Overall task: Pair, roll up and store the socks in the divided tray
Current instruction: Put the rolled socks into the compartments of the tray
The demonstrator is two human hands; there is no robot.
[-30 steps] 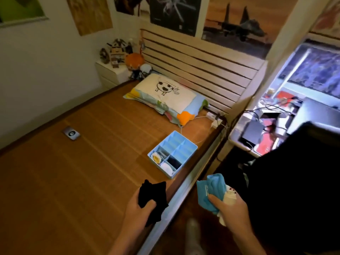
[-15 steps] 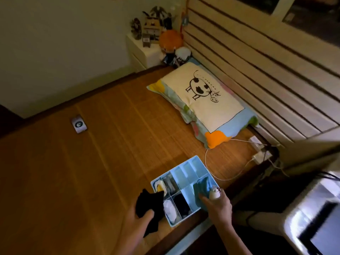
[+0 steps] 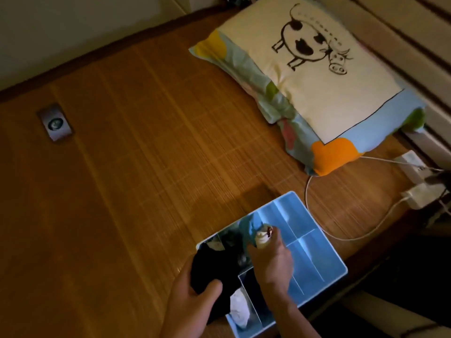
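Compared with half a second before, right hand [image 3: 271,264] had moved leftward over the tray [image 3: 317,259], pinching blue socks [image 3: 249,228]; left hand [image 3: 190,303], lower centre, gripped black socks [image 3: 207,269].

Single wide-angle view, worn on the head and aimed forward and steeply down across the bed mat [image 3: 146,179]. Close above the blue tray [image 3: 317,259] at the lower edge, right of centre, farther from the pillow [image 3: 329,81] at top right and the wall [image 3: 73,32] at top left. Tilted a little, blurred by motion.
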